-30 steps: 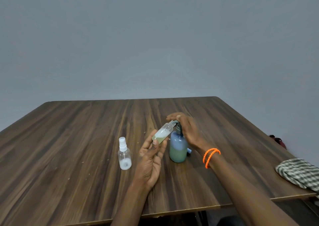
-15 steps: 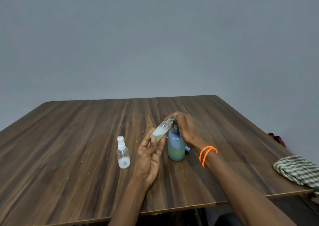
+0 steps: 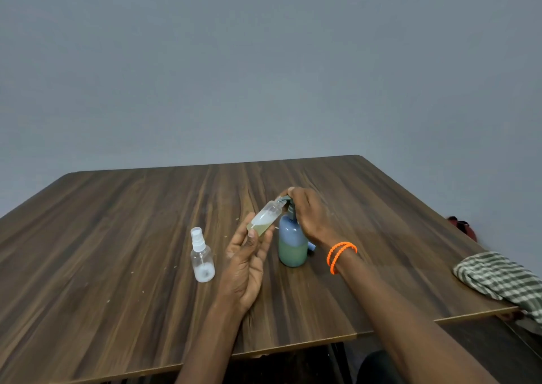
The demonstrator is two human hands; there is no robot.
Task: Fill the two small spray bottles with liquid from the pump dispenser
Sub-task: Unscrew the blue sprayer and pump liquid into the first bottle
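Observation:
A blue pump dispenser (image 3: 290, 244), about half full of greenish liquid, stands near the middle of the wooden table (image 3: 117, 237). My right hand (image 3: 311, 216) rests on its pump head, fingers curled over the nozzle. My left hand (image 3: 249, 257) holds a small clear uncapped spray bottle (image 3: 265, 218) tilted, its mouth against the nozzle; yellowish liquid and foam sit in its lower part. A second small spray bottle (image 3: 201, 256), capped with a white sprayer, stands upright to the left with white foam at its bottom.
A small blue object (image 3: 312, 248) lies just behind the dispenser. A green checked cloth (image 3: 498, 281) hangs over the table's right edge. A dark red object (image 3: 463, 226) sits beyond the right edge. An orange bracelet (image 3: 340, 256) circles my right wrist.
The view has shifted slightly. Both hands stay in the same hold, the tilted bottle still at the nozzle; my right hand remains on the pump head.

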